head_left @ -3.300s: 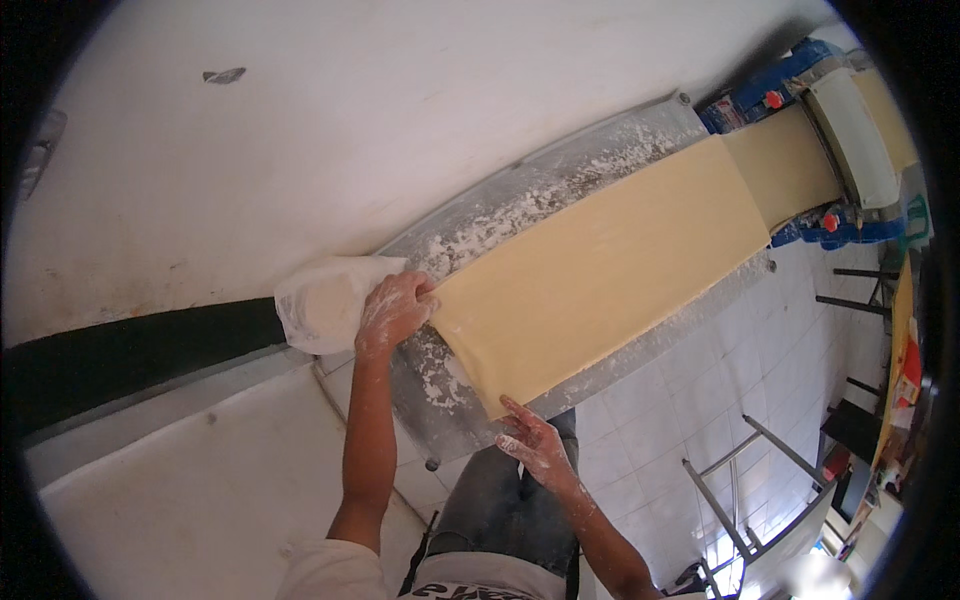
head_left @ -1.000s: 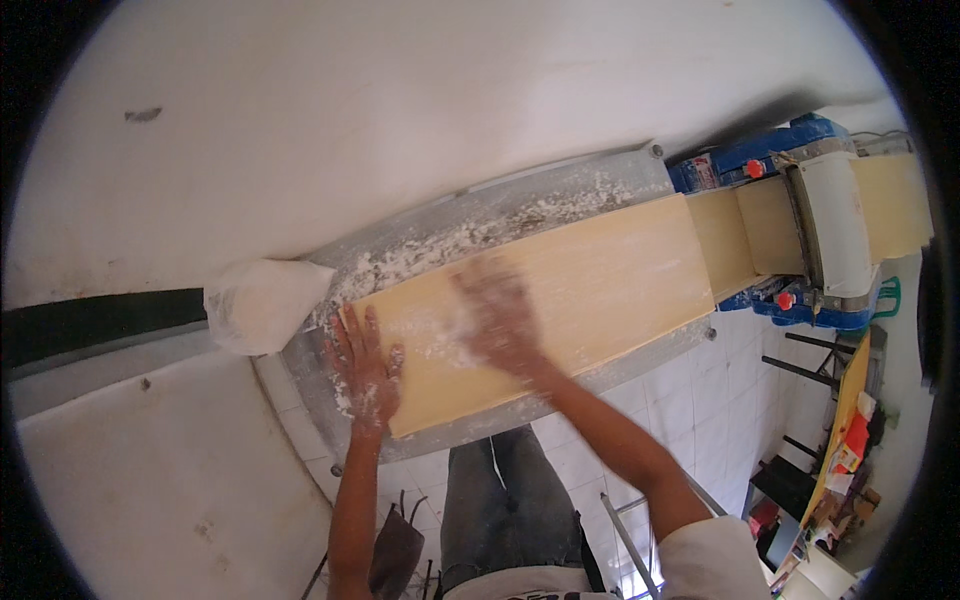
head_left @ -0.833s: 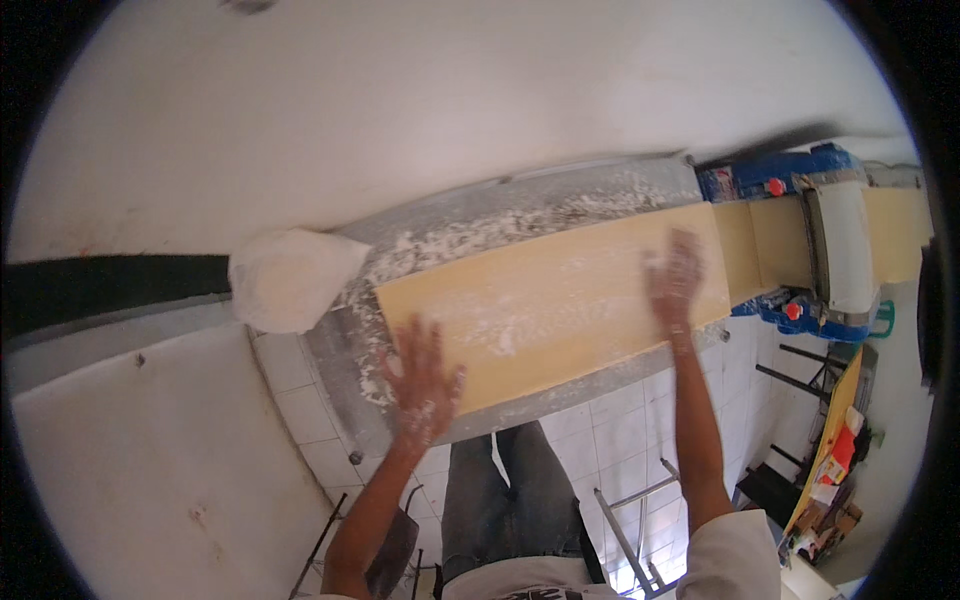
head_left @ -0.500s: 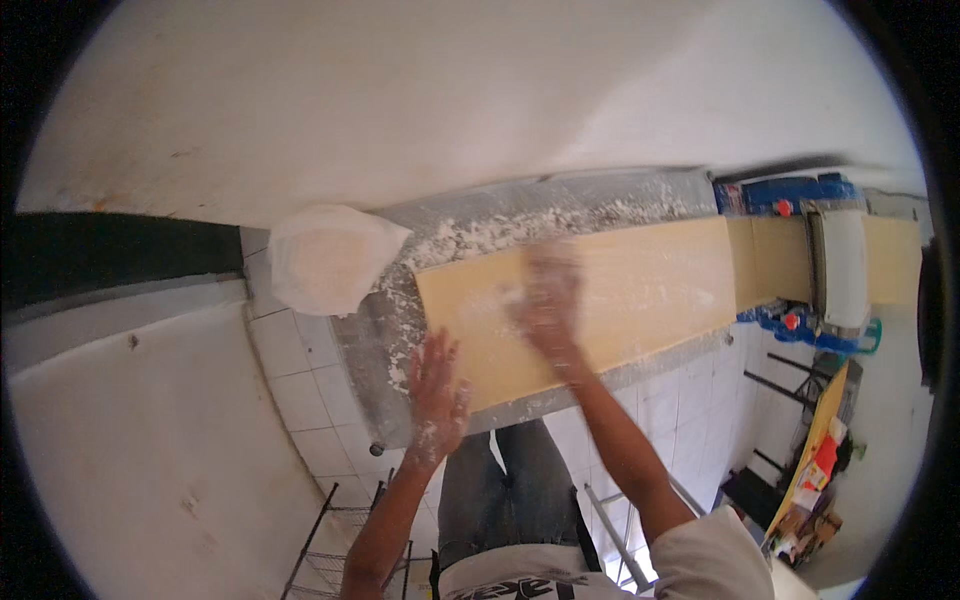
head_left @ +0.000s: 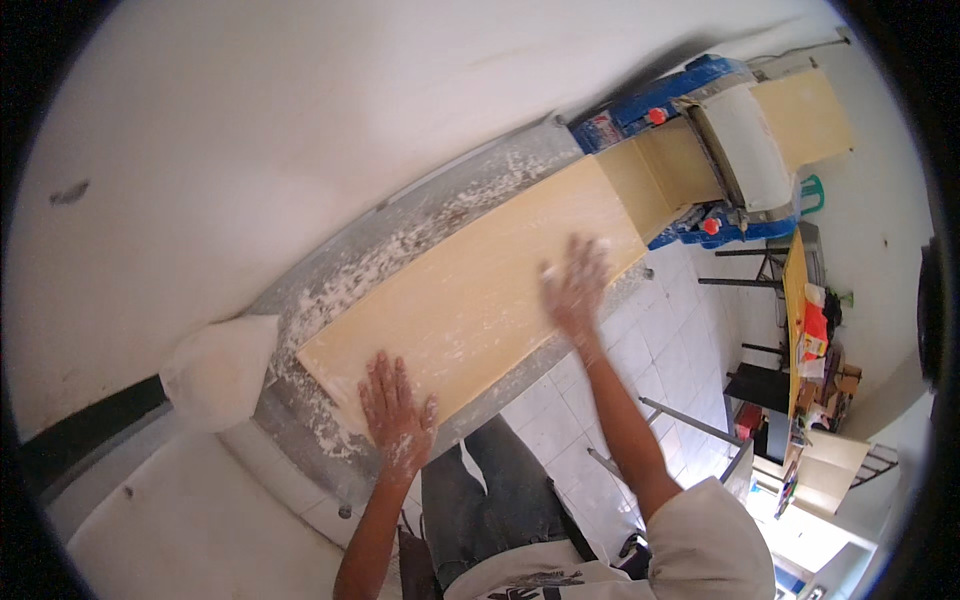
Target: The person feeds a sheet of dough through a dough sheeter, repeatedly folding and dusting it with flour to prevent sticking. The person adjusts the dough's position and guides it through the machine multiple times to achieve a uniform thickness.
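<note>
A long pale-yellow sheet of dough [head_left: 460, 290], dusted with white flour, lies flat along a grey metal table [head_left: 275, 405]. My left hand [head_left: 398, 412] rests at the sheet's near left end, palm down, fingers stretched out and floury. Farther right, my right hand [head_left: 577, 288] is over the sheet near its front edge, fingers spread and whitened; whether its palm presses down is hard to tell. Neither hand grips anything. Beyond the sheet's right end stands a blue roller machine [head_left: 742, 140] with a white cover and red knobs.
Loose flour [head_left: 350, 285] is scattered along the table's back edge beside the wall. A white bag [head_left: 215, 375] sits at the table's left end. To the right are a cluttered wooden table [head_left: 797, 330] and a metal frame [head_left: 690, 420] on the tiled floor.
My view has turned, so the table now slants up to the right. The right hand has swept along the dough sheet toward the machine; the left remains at the sheet's left end.
</note>
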